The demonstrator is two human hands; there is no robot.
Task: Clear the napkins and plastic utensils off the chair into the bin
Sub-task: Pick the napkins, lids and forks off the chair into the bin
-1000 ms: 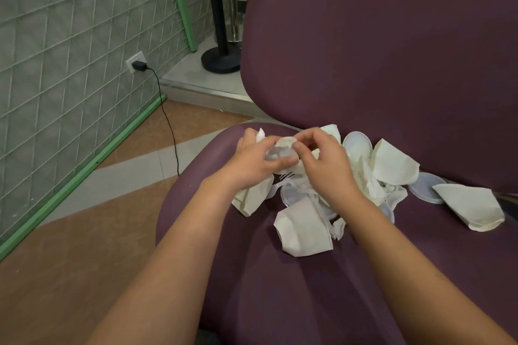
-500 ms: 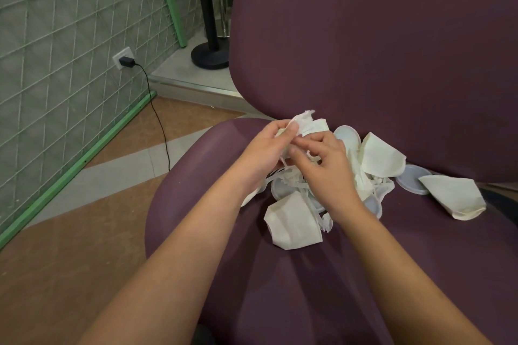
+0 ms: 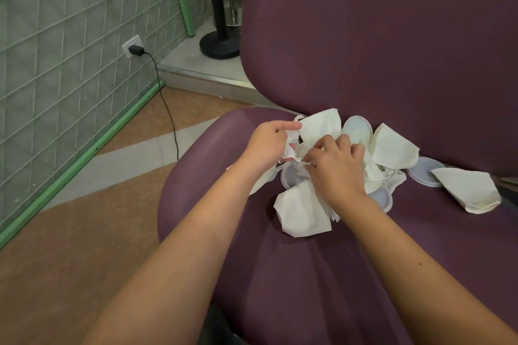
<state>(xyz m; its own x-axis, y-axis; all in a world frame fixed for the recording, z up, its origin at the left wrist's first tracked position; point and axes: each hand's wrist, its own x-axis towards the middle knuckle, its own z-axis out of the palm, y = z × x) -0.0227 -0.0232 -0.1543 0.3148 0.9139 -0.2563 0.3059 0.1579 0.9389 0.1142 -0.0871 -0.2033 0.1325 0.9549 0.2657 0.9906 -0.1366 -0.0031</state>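
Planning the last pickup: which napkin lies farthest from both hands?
The folded napkin at the far right of the chair seat, partly covering a round plastic lid. It sits apart from the pile that both hands are working in.

Head camera looks forward and down, close over the chair seat (image 3: 280, 274).

No legible text, label, brand, number or sign on any surface in view.
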